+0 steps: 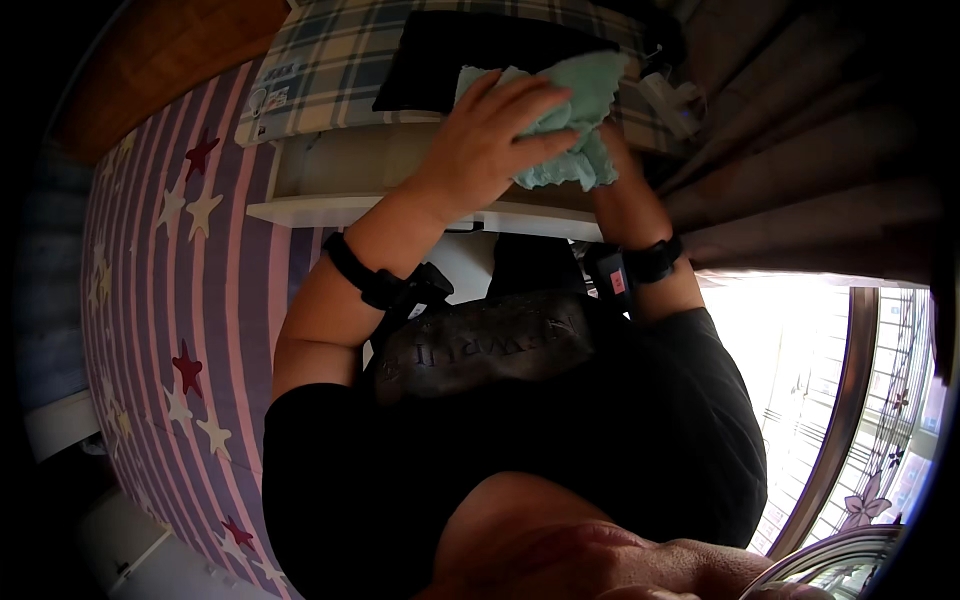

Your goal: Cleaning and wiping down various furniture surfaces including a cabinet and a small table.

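Note:
A pale green cloth (592, 90) with scalloped edges is bunched between my hands, above a pulled-out drawer. My left hand (499, 131) lies over its near face, fingers spread and a fold gripped near the thumb. My right hand (611, 142) is mostly hidden behind the cloth; only the wrist side shows, so its grip cannot be made out. Beneath the hands is the white drawer (352, 161), its front panel (322, 211) toward me. Behind the cloth, a flat black item (450, 60) rests on the table's plaid tablecloth (330, 52).
A white power strip (667, 105) sits at the table's right edge, beside dark curtains (795, 150). To the left is a bed with a striped, starfish-patterned sheet (180, 292). A bright window (795, 375) is at lower right. Both forearms wear black straps (356, 270) with devices.

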The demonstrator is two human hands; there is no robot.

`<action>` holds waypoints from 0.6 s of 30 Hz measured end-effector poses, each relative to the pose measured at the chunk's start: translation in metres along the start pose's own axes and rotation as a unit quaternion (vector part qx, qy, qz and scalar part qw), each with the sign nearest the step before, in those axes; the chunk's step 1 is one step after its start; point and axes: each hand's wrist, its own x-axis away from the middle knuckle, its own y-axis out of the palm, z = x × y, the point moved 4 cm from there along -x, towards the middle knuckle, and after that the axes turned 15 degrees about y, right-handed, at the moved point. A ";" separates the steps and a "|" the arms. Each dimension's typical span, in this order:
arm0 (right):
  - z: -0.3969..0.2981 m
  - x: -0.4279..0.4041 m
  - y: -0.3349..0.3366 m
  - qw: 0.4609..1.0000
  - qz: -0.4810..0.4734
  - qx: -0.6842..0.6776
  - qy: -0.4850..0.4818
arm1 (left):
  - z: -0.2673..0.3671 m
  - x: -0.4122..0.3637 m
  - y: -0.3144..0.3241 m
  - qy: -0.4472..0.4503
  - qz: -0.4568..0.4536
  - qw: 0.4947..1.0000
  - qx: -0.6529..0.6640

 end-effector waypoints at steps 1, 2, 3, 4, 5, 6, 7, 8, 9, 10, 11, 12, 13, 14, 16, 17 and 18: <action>0.002 0.000 0.000 1.000 0.012 -0.003 0.015 | 0.002 0.002 0.005 0.008 -0.001 1.000 -0.003; 0.003 0.000 0.000 0.999 0.026 -0.006 0.028 | 0.002 0.004 0.010 0.018 -0.001 1.000 -0.003; 0.003 0.001 0.000 0.998 0.039 -0.009 0.042 | 0.000 0.007 0.011 0.018 -0.002 1.000 -0.001; 0.004 0.001 0.001 0.997 0.052 -0.013 0.055 | -0.004 0.011 0.009 0.001 0.014 1.000 -0.001; 0.004 0.004 0.002 0.995 0.068 -0.016 0.068 | -0.008 0.016 0.008 -0.014 0.032 0.999 0.002; 0.002 0.005 0.006 0.995 0.071 -0.018 0.067 | -0.012 0.021 0.010 -0.013 0.031 0.999 0.005; 0.000 0.006 0.012 0.994 0.078 -0.044 0.065 | -0.018 0.029 0.011 -0.020 0.053 0.998 -0.007; -0.003 0.007 0.018 0.992 0.082 -0.071 0.063 | -0.022 0.034 0.009 -0.028 0.074 0.997 -0.022; -0.005 0.010 0.023 0.991 0.100 -0.065 0.066 | -0.025 0.039 0.009 -0.041 0.095 0.993 -0.048; -0.007 0.013 0.026 0.990 0.101 -0.066 0.066 | -0.028 0.043 0.008 -0.041 0.094 0.994 -0.047; -0.010 0.017 0.027 0.990 0.112 -0.063 0.055 | -0.032 0.047 0.006 -0.055 0.099 0.992 -0.057; -0.012 0.017 0.028 0.990 0.122 -0.058 0.043 | -0.038 0.053 0.002 -0.069 0.105 0.990 -0.068; -0.014 0.016 0.018 0.993 0.091 -0.077 0.026 | -0.047 0.064 -0.001 -0.098 0.104 0.986 -0.090; -0.015 0.017 0.017 0.993 0.090 -0.076 0.027 | -0.047 0.068 -0.004 -0.099 0.104 0.985 -0.092; -0.018 0.021 0.018 0.987 0.132 -0.081 0.033 | -0.052 0.081 -0.009 -0.224 0.110 0.963 -0.101; -0.019 0.021 0.021 0.988 0.130 -0.078 0.034 | -0.057 0.087 -0.013 -0.306 0.181 0.934 -0.026; -0.020 0.021 0.022 0.984 0.155 -0.080 0.030 | -0.050 0.078 -0.019 -0.308 0.183 0.933 -0.028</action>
